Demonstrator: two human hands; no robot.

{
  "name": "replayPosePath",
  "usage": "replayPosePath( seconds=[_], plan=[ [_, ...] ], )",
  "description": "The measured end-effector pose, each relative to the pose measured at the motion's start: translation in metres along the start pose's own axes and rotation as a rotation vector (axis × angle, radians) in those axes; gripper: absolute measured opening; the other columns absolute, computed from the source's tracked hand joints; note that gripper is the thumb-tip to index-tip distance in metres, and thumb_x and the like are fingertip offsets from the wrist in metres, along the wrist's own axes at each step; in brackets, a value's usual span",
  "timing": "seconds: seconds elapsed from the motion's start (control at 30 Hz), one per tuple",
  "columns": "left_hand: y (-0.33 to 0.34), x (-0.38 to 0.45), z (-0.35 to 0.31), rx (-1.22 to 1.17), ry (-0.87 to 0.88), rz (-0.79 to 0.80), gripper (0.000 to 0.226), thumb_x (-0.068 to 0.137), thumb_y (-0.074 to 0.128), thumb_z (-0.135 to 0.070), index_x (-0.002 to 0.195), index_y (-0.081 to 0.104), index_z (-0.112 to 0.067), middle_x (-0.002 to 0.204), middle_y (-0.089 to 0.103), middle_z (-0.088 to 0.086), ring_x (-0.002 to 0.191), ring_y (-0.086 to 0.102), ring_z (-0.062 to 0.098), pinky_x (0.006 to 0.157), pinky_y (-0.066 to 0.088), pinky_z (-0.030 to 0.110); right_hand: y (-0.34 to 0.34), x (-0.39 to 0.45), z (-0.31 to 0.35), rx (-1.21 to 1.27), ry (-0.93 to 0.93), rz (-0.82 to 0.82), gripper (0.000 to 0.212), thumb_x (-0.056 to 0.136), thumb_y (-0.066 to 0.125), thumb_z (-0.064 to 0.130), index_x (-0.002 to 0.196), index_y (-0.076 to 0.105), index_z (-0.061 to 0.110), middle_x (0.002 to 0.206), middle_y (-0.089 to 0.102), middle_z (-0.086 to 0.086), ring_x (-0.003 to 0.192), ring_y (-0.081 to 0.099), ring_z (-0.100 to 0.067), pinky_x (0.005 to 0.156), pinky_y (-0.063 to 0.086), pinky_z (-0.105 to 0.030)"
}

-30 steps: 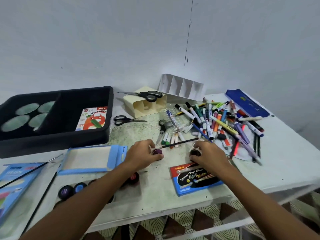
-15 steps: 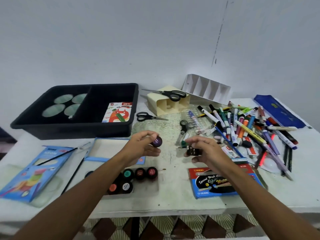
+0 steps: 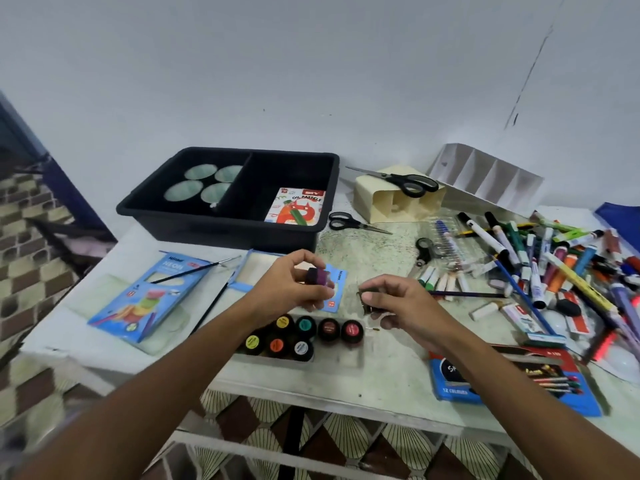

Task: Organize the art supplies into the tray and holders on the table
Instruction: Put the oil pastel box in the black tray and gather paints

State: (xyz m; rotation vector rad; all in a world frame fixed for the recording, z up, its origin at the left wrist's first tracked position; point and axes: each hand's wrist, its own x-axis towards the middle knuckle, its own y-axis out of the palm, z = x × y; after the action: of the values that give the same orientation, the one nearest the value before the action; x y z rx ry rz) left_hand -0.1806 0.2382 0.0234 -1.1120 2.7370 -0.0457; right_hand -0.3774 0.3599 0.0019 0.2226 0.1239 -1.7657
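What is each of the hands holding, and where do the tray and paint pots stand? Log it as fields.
left hand: grips a purple paint pot, lifted off the table
right hand: grips a dark paint pot
pot row: seven pots below the hands
black tray: far left; oil pastels box in right compartment
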Motion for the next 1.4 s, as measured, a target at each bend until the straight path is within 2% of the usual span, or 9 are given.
replayPosePath(
  seconds=[0.13, 0.23, 0.33, 0.47, 0.57, 0.67, 1.0, 1.2, 1.4],
  plan=[
    [0.0, -0.01, 0.001, 0.367, 0.137, 0.037, 0.037, 0.067, 0.087, -0.007, 0.093, 0.063, -0.015, 0.09, 0.071, 0.004, 0.07, 0.068, 0.014, 0.064, 0.056, 0.029, 0.003, -0.005, 0.001, -0.082, 0.083, 0.144, 0.026, 0.088, 0.059, -0.002, 0.099, 0.072, 0.018, 0.086, 0.065, -0.002, 0.069, 0.057, -0.012, 0.056, 0.042, -0.021],
    [0.001, -0.015, 0.004, 0.658, 0.243, 0.137, 0.042, 0.059, 0.092, -0.017, 0.092, 0.068, -0.026, 0.095, 0.062, -0.006, 0.072, 0.059, 0.002, 0.064, 0.048, 0.015, 0.004, -0.01, 0.003, -0.248, 0.033, 0.251, 0.032, 0.082, 0.069, -0.004, 0.104, 0.069, 0.019, 0.088, 0.064, 0.002, 0.071, 0.059, -0.011, 0.059, 0.044, -0.023],
    [0.004, -0.018, 0.011, 0.812, 0.232, 0.258, 0.053, 0.056, 0.094, -0.025, 0.09, 0.056, -0.039, 0.092, 0.058, -0.013, 0.068, 0.057, -0.002, 0.056, 0.042, 0.012, 0.007, -0.014, 0.004, -0.384, -0.004, 0.297, 0.037, 0.072, 0.082, 0.002, 0.103, 0.066, 0.017, 0.087, 0.067, 0.003, 0.076, 0.06, -0.012, 0.068, 0.049, -0.026],
    [0.007, -0.021, 0.022, 0.955, 0.307, 0.294, 0.05, 0.056, 0.091, -0.038, 0.091, 0.059, -0.023, 0.082, 0.056, -0.016, 0.073, 0.051, -0.001, 0.059, 0.04, 0.017, 0.015, -0.019, 0.0, -0.642, -0.103, 0.249, 0.036, 0.068, 0.085, 0.009, 0.097, 0.066, 0.018, 0.09, 0.067, -0.004, 0.071, 0.055, -0.008, 0.064, 0.046, -0.021],
    [0.006, -0.024, 0.027, 0.983, 0.354, 0.314, 0.05, 0.06, 0.088, -0.041, 0.094, 0.058, -0.022, 0.088, 0.056, -0.011, 0.077, 0.047, 0.003, 0.065, 0.04, 0.022, 0.019, -0.021, -0.005, -0.797, -0.18, 0.262, 0.036, 0.069, 0.084, 0.016, 0.098, 0.063, 0.02, 0.093, 0.058, 0.01, 0.078, 0.051, -0.001, 0.072, 0.046, -0.022],
    [0.007, -0.025, 0.026, 1.035, 0.394, 0.334, 0.049, 0.064, 0.087, -0.04, 0.099, 0.06, -0.019, 0.093, 0.057, -0.007, 0.081, 0.048, 0.007, 0.068, 0.041, 0.025, 0.02, -0.022, -0.007, -0.886, -0.24, 0.267, 0.035, 0.071, 0.083, 0.023, 0.099, 0.061, 0.023, 0.09, 0.051, 0.018, 0.077, 0.048, 0.007, 0.07, 0.041, -0.018],
    [0.008, -0.021, 0.026, 1.052, 0.352, 0.342, 0.052, 0.063, 0.087, -0.044, 0.1, 0.06, -0.017, 0.096, 0.059, -0.004, 0.085, 0.052, 0.012, 0.073, 0.045, 0.033, 0.021, -0.02, -0.009, -1.077, -0.29, 0.312, 0.037, 0.077, 0.077, 0.03, 0.11, 0.061, 0.031, 0.1, 0.043, 0.014, 0.093, 0.049, -0.008, 0.081, 0.046, -0.028],
    [0.006, -0.027, 0.034, 1.156, 0.497, 0.328, 0.05, 0.073, 0.079, -0.049, 0.106, 0.062, -0.015, 0.093, 0.059, -0.002, 0.081, 0.053, 0.014, 0.066, 0.041, 0.028, 0.025, -0.022, -0.008, -1.141, -0.288, 0.327, 0.033, 0.081, 0.069, 0.03, 0.114, 0.064, 0.03, 0.107, 0.046, 0.009, 0.093, 0.054, -0.014, 0.081, 0.048, -0.032],
    [0.003, -0.034, 0.034, 1.145, 0.597, 0.304, 0.032, 0.083, 0.07, -0.035, 0.107, 0.067, -0.013, 0.091, 0.061, 0.002, 0.08, 0.057, 0.019, 0.066, 0.048, 0.035, 0.028, -0.02, -0.005, -1.177, -0.264, 0.34, 0.028, 0.085, 0.064, 0.026, 0.112, 0.065, 0.028, 0.099, 0.044, 0.008, 0.091, 0.053, -0.015, 0.077, 0.046, -0.031]
  ],
)
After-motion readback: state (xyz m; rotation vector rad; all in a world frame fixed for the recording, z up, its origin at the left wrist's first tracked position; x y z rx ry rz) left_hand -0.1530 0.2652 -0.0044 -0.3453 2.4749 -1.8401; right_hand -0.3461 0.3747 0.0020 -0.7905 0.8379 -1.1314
